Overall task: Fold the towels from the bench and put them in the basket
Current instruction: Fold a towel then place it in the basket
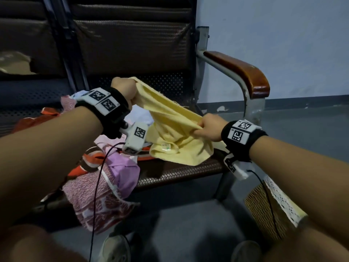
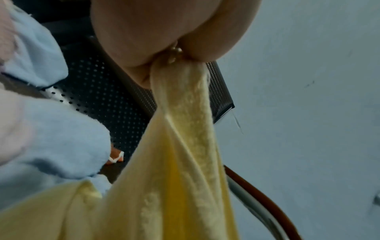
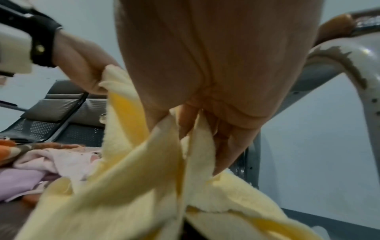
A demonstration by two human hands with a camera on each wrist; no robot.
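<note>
A pale yellow towel (image 1: 175,129) hangs stretched between both hands above the bench seat (image 1: 188,171). My left hand (image 1: 130,91) grips one bunched corner, raised at the upper left; the left wrist view shows the yellow towel (image 2: 185,113) squeezed in the left hand (image 2: 164,56). My right hand (image 1: 205,127) pinches another edge lower and to the right, and the right wrist view shows its fingers (image 3: 226,138) curled into folds of the yellow towel (image 3: 144,178). The towel's lower part sags onto the seat. A woven basket (image 1: 264,210) with a lace-edged liner stands on the floor at the right.
A heap of other towels (image 1: 105,178), pink, lilac, light blue and orange-brown, lies on the bench to the left and hangs over its front edge. The bench's wooden armrest (image 1: 243,72) curves at the right. Wrist-camera cables dangle under both arms. My shoes (image 1: 115,248) show on the grey floor.
</note>
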